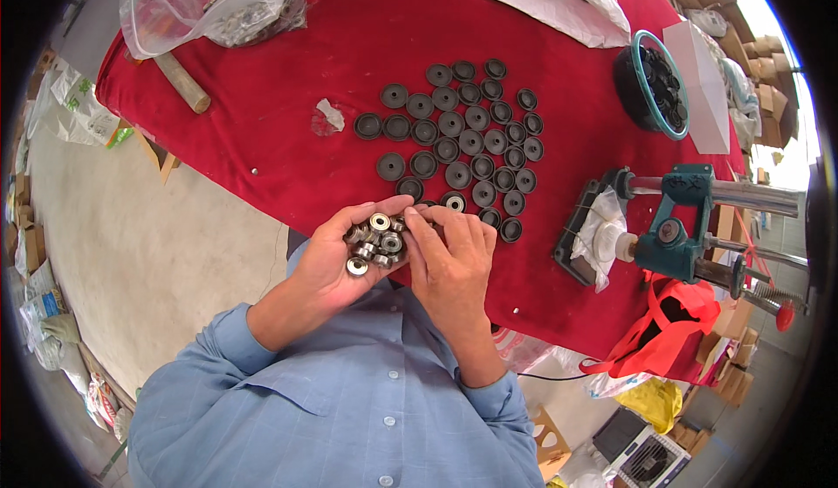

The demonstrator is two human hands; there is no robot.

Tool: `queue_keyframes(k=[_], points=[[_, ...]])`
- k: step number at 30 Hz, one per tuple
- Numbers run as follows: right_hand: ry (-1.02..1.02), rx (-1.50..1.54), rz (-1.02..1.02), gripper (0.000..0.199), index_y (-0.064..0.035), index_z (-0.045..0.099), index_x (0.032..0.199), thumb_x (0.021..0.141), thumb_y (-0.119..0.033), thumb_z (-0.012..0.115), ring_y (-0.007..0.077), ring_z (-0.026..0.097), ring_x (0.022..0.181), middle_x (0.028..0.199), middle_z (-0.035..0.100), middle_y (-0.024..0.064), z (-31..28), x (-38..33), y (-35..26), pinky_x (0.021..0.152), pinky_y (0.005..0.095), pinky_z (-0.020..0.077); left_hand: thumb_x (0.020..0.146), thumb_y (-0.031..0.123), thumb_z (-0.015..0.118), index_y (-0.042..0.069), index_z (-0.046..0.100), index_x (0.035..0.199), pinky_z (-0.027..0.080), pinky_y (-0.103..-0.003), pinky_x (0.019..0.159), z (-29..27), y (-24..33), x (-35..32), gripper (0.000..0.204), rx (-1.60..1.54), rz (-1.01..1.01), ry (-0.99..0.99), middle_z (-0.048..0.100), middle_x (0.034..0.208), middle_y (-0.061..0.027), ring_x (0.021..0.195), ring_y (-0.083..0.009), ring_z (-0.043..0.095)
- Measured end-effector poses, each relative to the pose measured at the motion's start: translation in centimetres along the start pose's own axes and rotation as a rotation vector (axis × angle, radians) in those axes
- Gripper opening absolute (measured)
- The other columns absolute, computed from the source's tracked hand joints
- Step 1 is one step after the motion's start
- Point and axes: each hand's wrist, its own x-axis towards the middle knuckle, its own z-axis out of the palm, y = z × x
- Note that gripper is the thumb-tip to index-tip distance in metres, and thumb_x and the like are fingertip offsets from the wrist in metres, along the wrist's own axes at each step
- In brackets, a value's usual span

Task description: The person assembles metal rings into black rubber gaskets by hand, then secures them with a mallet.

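Note:
My left hand [336,257] is cupped, palm up, around a heap of small shiny ball bearings [382,242] in front of my chest. Against the heap's right side, my right hand [454,257] has its fingers bent and drawn together; what lies between the fingertips is hidden. Just beyond my hands, several round black plastic wheel caps [450,124] are spread over the red cloth [288,130]. One near cap has a metal bearing [453,202] seated in its middle. My right hand covers part of the nearest caps.
A green hand press [685,230] stands at the right edge of the table. Behind it is a black tub [635,86] of dark parts. A clear plastic bag [249,8] of metal pieces and a wooden stick [182,82] lie far left. A red bag [668,322] hangs near the press.

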Motion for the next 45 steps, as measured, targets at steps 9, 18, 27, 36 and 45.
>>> queue_keyframes(k=[9, 18, 27, 36, 45], points=[[0.205, 0.057, 0.157, 0.027, -0.0075, 0.079, 0.111, 0.085, 0.001, 0.082, 0.0238, 0.073, 0.096, 0.108, 0.077, 0.0059, -1.3, 0.2, 3.3, 0.086, 0.0372, 0.0521, 0.112, 0.024, 0.047, -0.005, 0.06, 0.145, 0.053, -0.049, 0.116, 0.6, 0.3, -0.3, 0.046, -0.034, -0.042, 0.003, 0.063, 0.146, -0.0225, 0.135, -0.0347, 0.063], [0.131, -0.306, 0.031, 0.023, -0.0065, 0.077, 0.11, 0.087, -0.004, 0.081, 0.0198, 0.07, 0.09, 0.108, 0.077, 0.0028, -1.7, 0.8, 7.1, 0.084, 0.0375, 0.0482, 0.112, 0.024, 0.047, -0.008, 0.061, 0.142, 0.052, -0.048, 0.117, 0.1, 0.4, -0.2, 0.046, -0.001, -0.055, -0.029, 0.059, 0.151, -0.0263, 0.14, -0.038, 0.06], [0.006, -0.327, 0.009, 0.028, -0.0015, 0.078, 0.119, 0.092, -0.004, 0.069, 0.0254, 0.069, 0.101, 0.118, 0.074, 0.0073, -1.6, -0.1, 6.2, 0.093, 0.0405, 0.0492, 0.112, 0.024, 0.046, -0.008, 0.061, 0.142, 0.053, -0.047, 0.116, 0.3, 0.5, -0.5, 0.047, 0.002, -0.057, -0.013, 0.059, 0.151, -0.0266, 0.14, -0.0384, 0.06], [-0.025, -0.476, 0.028, 0.037, -0.0041, 0.079, 0.122, 0.086, -0.002, 0.068, 0.0235, 0.067, 0.106, 0.122, 0.075, 0.0054, -1.6, -0.1, 5.1, 0.094, 0.0411, 0.0454, 0.113, 0.024, 0.044, -0.009, 0.058, 0.145, 0.052, -0.046, 0.117, 0.5, 0.3, -0.5, 0.048, 0.009, -0.053, -0.007, 0.058, 0.153, -0.0256, 0.142, -0.0377, 0.058], [0.04, -0.388, 0.117, 0.037, -0.0044, 0.076, 0.125, 0.088, -0.005, 0.07, 0.0262, 0.067, 0.111, 0.129, 0.073, 0.0057, -1.5, -1.0, 4.8, 0.096, 0.0429, 0.0447, 0.112, 0.024, 0.045, -0.007, 0.058, 0.146, 0.053, -0.048, 0.116, 1.1, 0.4, -0.3, 0.048, -0.026, -0.037, 0.015, 0.058, 0.153, -0.0242, 0.142, -0.0364, 0.058]])
